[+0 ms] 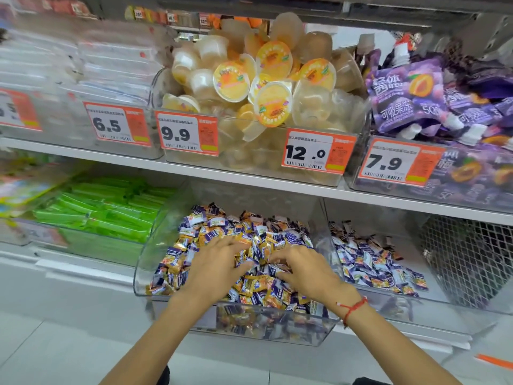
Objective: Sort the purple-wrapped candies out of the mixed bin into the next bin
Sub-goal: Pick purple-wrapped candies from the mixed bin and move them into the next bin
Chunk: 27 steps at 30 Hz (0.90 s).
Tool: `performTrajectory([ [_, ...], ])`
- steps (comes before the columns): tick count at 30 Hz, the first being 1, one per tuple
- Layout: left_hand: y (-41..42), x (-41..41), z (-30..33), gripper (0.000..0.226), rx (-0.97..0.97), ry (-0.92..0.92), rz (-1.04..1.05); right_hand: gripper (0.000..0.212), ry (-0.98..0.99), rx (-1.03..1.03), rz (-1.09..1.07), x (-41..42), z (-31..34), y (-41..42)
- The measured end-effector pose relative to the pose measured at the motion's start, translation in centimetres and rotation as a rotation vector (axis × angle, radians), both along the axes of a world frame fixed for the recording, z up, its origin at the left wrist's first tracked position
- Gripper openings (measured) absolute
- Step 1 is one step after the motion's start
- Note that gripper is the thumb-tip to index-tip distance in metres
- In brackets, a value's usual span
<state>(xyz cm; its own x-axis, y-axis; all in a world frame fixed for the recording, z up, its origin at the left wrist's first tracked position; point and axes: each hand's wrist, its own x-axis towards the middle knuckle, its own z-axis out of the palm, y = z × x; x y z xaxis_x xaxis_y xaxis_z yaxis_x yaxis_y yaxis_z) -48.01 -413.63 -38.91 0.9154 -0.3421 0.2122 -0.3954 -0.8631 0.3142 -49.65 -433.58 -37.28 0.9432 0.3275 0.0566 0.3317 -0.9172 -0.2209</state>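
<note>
Fig.: picking step, judged mid-sort. L hand (213, 263) and R hand (301, 269) both down on pile in mixed bin (144, 262), fingers spread and bent into wrappers; whether either pinches a candy cannot be told, fingertips half buried. Purple candies (288, 237) scattered thru orange candies (245, 286) across whole pile; many left. Next bin (438, 290), just right of mixed bin, holds mostly purple already. Wrappers small, oblong, lying every way; no common long axis or heading, some on edge. Next move prob. calls for pinching purple pieces free w/o dragging orange along, then carrying right over shared wall.
</note>
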Motion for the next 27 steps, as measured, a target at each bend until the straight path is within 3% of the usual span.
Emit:
performTrajectory([
  [4, -1.3, 1.0, -0.3, 0.040, 0.152, 0.041, 0.005, 0.022, 0.183, 0.089, 0.005, 0.0, -0.2, -0.2],
  [8, -0.1, 0.2, -0.4, 0.027, 0.043, -0.010, 0.006, 0.026, 0.201, 0.216, -0.022, -0.3, 0.7, -1.6],
  [10, 0.8, -0.9, -0.5, 0.025, -0.065, -0.019, 0.054, 0.034, 0.167, 0.191, -0.035, -0.1, 1.3, -1.7],
  [14, 1.4, -3.3, -0.9, 0.024, -0.302, -0.032, 0.136, 0.029, 0.056, 0.132, -0.054, 0.2, 1.7, -0.8],
  [19, 1.6, -4.5, -1.9, 0.039, -0.348, -0.020, 0.137, 0.025, -0.029, 0.162, -0.104, -0.7, 2.6, -0.4],
  [27, 1.6, -4.7, -2.0, 0.025, -0.274, 0.026, 0.182, 0.034, 0.182, -0.229, 0.055, -2.4, 1.4, -0.3],
])
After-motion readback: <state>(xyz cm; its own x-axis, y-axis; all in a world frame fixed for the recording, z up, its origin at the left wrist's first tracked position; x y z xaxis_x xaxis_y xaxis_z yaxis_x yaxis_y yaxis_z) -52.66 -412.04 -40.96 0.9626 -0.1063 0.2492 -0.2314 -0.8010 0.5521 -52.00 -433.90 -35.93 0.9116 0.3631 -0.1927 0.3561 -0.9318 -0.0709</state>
